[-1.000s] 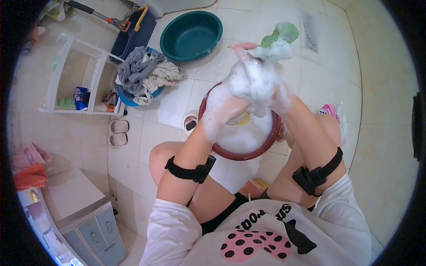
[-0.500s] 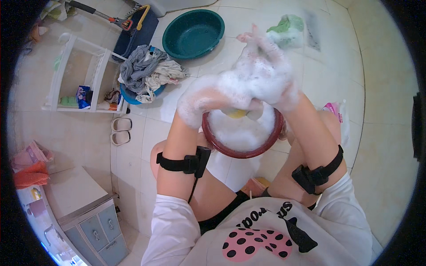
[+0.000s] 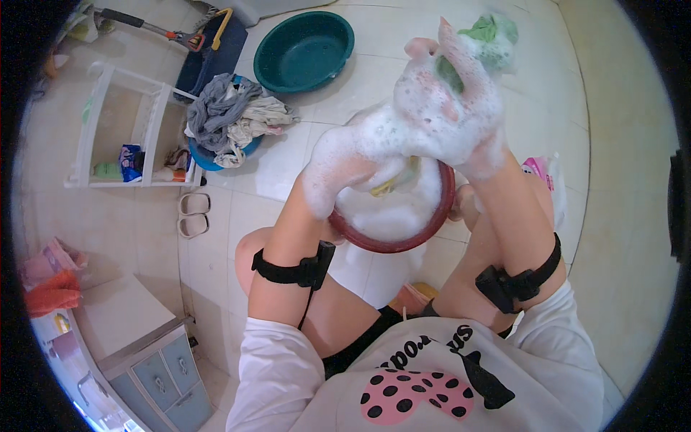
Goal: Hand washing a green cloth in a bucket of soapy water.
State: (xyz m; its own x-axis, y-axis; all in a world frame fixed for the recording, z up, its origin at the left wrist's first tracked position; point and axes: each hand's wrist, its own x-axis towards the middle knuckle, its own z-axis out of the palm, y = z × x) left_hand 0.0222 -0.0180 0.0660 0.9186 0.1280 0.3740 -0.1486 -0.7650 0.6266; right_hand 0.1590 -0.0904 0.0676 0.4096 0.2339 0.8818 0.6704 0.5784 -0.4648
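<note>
Thick white suds cover both of my hands above a dark red basin [image 3: 412, 245] full of foam. My right hand [image 3: 461, 108] is raised on the far side, with a foamy green cloth [image 3: 493, 39] hanging past its fingers and a bit of green showing between them. Low and close beside it, my left hand [image 3: 353, 162] is bent inward and looks closed. Its fingers are buried in suds, so what they hold is hidden. Under the hands, over the foam, shows a pale yellow piece [image 3: 392, 186] whose kind I cannot make out.
A green basin [image 3: 302, 85] lies ahead on the tiled floor. Left of it, grey and white laundry [image 3: 234, 115] heaps over a blue basin [image 3: 205, 158]. A white shelf rack [image 3: 147, 129], beige slippers [image 3: 194, 214] and a cabinet [image 3: 155, 374] stand left. A pink-and-white package [image 3: 540, 173] is right.
The green cloth has shifted right and slightly up. My right hand has turned, its fingers now showing green between them. My left hand has moved slightly right, exposing more of the yellow piece.
</note>
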